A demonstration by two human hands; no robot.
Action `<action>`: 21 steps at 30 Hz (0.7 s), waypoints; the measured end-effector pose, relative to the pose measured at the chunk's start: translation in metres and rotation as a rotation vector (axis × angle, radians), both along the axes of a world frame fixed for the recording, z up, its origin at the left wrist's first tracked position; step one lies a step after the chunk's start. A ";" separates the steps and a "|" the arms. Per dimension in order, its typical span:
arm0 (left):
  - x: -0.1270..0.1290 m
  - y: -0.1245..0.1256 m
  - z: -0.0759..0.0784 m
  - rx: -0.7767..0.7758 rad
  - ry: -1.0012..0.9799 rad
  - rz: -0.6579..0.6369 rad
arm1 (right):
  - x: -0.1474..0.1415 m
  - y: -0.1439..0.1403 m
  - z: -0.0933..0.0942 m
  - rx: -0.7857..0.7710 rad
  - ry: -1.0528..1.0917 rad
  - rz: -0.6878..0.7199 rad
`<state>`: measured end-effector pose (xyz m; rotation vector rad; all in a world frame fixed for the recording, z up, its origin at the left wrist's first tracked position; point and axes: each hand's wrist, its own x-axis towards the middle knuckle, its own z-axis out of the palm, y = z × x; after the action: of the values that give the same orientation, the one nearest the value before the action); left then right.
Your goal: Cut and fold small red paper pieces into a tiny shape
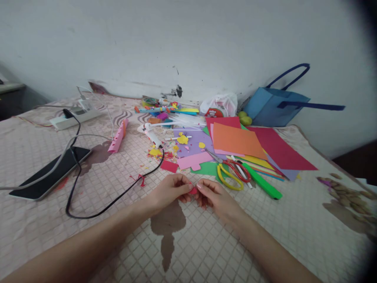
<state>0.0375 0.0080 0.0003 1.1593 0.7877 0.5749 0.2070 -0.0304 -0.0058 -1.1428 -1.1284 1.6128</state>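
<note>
A small red paper piece is pinched between the fingertips of the left hand and right hand, low over the quilted cloth. No legible writing is seen on the nearby scissors.

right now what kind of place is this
Probably a home craft corner: a quilted patterned cloth against a plain wall carries loose coloured paper sheets, yellow and red handled scissors and a white glue gun. Both hands pinch a small red paper scrap.
</note>
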 end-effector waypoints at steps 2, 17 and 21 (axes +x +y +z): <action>0.000 0.000 0.002 -0.002 0.016 0.013 | 0.001 0.000 -0.001 0.014 -0.006 -0.005; -0.005 0.021 -0.004 -0.307 -0.116 0.108 | -0.011 0.020 -0.010 -0.067 0.005 0.018; -0.007 0.021 -0.004 -0.289 -0.110 0.088 | -0.007 0.018 -0.014 -0.008 0.122 -0.068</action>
<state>0.0301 0.0289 -0.0042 0.8241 0.8007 0.5717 0.2005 -0.0122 -0.0197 -1.0616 -0.9949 1.6134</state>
